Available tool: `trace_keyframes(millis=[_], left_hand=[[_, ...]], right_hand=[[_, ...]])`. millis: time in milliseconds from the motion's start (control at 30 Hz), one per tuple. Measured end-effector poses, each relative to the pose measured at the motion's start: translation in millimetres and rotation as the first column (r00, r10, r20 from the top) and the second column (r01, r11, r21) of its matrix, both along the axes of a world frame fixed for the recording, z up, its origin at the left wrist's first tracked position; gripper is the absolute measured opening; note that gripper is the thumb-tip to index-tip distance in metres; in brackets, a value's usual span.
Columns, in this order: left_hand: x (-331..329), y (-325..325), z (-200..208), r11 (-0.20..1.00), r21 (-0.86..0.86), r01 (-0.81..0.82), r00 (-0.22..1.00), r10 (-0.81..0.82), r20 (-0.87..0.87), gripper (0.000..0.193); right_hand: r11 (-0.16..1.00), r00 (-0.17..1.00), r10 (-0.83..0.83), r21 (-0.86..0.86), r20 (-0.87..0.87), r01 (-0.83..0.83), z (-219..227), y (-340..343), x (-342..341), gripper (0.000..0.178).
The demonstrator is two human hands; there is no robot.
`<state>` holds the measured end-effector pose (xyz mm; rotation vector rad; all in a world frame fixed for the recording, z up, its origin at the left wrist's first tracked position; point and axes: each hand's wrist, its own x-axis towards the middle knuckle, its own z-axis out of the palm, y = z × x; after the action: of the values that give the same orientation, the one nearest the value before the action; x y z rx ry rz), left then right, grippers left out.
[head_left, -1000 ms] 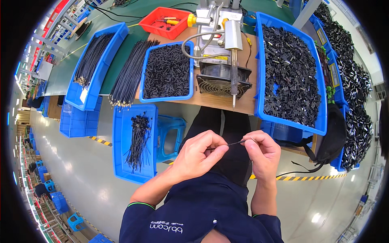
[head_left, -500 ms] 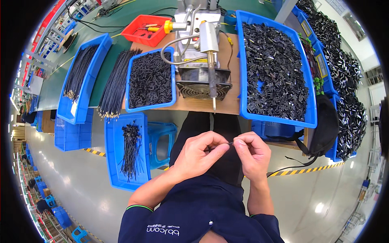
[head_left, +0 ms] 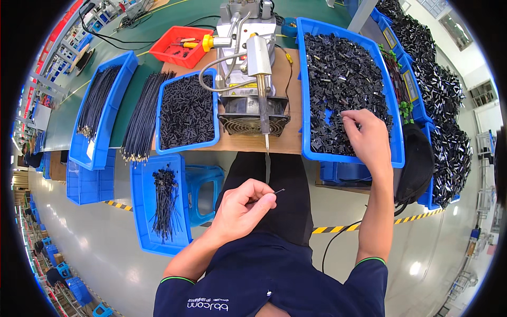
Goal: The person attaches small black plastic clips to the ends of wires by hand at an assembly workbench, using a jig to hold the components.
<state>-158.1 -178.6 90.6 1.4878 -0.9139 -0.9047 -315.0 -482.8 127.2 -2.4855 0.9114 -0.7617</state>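
Observation:
My left hand pinches a thin black wire; its bare tip pokes out past the thumb and forefinger. The rest of the wire is hidden in the palm. My right hand is at the near right part of a large blue tray heaped with small black plastic pieces. Its thumb and forefinger are bent toward each other among the pieces; whether one is between them is too small to tell. Between the two hands stands a soldering iron in a bench holder, tip pointing down.
Beside the iron are a fan and a blue tray of short black tubes. Farther left lie a bundle of black wires and a long blue bin. A lower blue bin holds finished-looking wires with black ends. A red bin holds tools.
My right hand has left the wire and moved up and right to the large tray. The left hand still pinches the wire, slightly lower and left. The view has shifted a little.

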Motion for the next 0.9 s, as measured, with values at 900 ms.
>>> trace_keyframes(millis=[900], left_hand=[[12,10,11,0.996,-0.086,0.034,0.973,-0.052,-0.224,0.016]], right_hand=[[0.67,0.945,0.068,0.688,0.319,-0.28,30,76,-27,0.012]])
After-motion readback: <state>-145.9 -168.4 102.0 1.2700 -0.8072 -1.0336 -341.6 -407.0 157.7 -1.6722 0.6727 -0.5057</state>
